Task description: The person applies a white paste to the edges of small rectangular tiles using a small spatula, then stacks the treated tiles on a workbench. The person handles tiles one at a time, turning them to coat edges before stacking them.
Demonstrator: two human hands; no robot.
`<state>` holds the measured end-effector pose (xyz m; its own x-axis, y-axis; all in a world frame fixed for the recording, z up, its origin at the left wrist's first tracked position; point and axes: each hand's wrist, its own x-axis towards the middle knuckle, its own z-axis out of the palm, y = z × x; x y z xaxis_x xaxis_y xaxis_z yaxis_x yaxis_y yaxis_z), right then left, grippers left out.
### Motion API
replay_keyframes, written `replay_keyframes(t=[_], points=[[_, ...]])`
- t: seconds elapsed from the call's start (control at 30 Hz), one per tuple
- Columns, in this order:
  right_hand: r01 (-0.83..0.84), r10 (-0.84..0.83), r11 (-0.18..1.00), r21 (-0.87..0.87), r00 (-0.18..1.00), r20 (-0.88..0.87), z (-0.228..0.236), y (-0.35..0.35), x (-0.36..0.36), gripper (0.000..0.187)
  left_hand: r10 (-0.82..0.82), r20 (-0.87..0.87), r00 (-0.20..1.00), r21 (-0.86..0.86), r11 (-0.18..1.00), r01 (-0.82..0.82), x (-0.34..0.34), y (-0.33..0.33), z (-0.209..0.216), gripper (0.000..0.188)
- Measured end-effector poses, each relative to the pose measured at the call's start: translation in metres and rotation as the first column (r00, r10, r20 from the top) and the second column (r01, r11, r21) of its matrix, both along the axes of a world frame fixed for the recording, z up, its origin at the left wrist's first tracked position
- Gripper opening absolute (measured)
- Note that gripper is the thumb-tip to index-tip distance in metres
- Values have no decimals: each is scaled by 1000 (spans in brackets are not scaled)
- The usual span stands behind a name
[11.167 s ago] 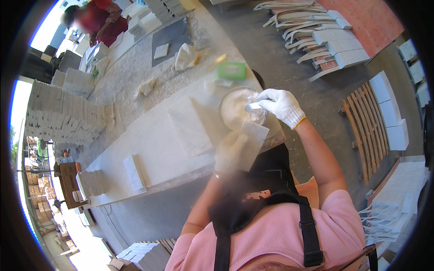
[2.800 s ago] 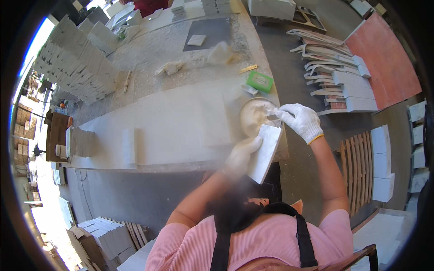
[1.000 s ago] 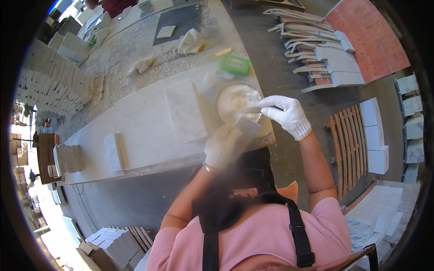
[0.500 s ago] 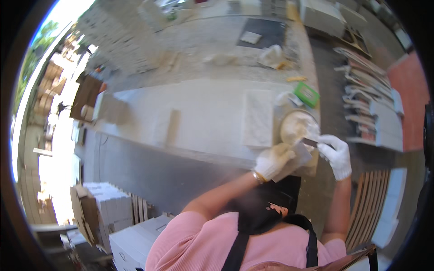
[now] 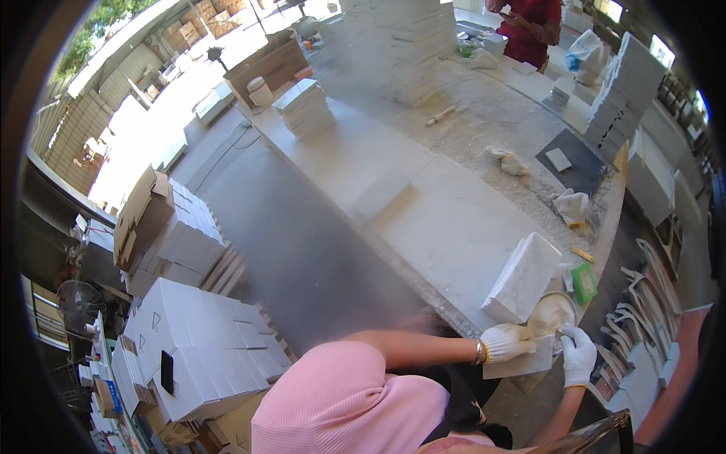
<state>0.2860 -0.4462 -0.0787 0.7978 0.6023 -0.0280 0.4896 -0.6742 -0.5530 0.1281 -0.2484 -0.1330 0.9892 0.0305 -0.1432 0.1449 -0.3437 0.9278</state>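
Note:
My left hand (image 5: 508,343), in a white work glove, grips a thin pale rectangular plate (image 5: 533,362) near the bench's front corner. Just beyond the plate's far edge is a round bowl (image 5: 550,309) with whitish paste or powder in it. My right hand (image 5: 578,357), gloved too, is closed beside the plate, its fingertips near the bowl's rim. It holds a small scraper, now mostly hidden by the fingers. Left of the bowl lies a stack of white marble-like tiles (image 5: 520,280). A green box (image 5: 584,283) sits right of the bowl.
The dusty bench (image 5: 446,227) bears a lone tile (image 5: 386,191), a tile pile (image 5: 304,112) and crumpled cloths (image 5: 571,206). Across it stands a person in red (image 5: 527,34). White cartons (image 5: 204,344) with a phone (image 5: 167,371) are at left; curved strips (image 5: 643,310) at right.
My view has swung left and up, bringing the person in red and the cartons into sight. The scraper, its dark strip visible before near the plate, is now mostly hidden by my right hand.

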Motion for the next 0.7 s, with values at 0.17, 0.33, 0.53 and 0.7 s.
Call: replay_keyframes(t=[0.17, 0.33, 0.53, 0.7], points=[[93, -88, 995, -26, 986, 143, 41, 21, 21, 35, 132, 37, 991, -76, 989, -129, -6, -7, -12, 38], [37, -35, 999, -8, 972, 231, 48, 59, 63, 50, -82, 85, 993, -43, 995, 86, -5, -4, -28, 40], [-34, 52, 929, -369, 998, 40, 47, 122, 82, 69, -86, 188, 978, 13, 996, 85, -8, 4, -27, 44], [-161, 219, 911, -380, 969, 114, 7, 150, 96, 63, -56, 177, 983, -2, 998, 57, -8, 4, -31, 43]])
